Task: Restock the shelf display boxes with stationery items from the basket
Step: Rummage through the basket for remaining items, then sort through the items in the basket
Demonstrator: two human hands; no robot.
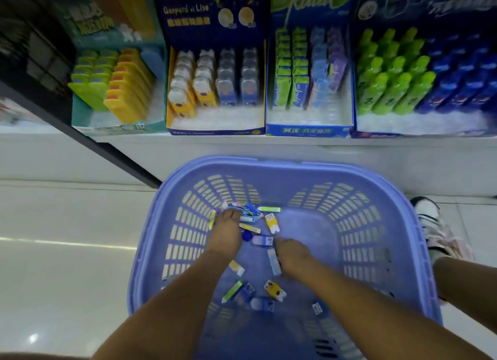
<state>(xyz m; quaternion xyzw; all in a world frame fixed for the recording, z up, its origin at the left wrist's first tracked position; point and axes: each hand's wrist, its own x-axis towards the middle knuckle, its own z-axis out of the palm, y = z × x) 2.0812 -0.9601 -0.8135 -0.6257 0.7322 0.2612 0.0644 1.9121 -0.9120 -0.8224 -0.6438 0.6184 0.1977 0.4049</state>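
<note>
A: Purple basket [282, 167], both hands in. Risks, L to R?
B: L hand [226, 233] sits on a mixed pile and could scoop several sorts at once, so stuff ends up in the wrong box. R hand [293, 255] may knock loose bits away.
A: Stock vs fingers?
B: Blue pack [251, 210] touches L fingertips [231, 214]. White-blue item [262, 241] is just beside R fingertips [279, 242]. Grip either side: can't tell, the hand backs hide it. Display boxes [215, 130] are well apart, up top.
</note>
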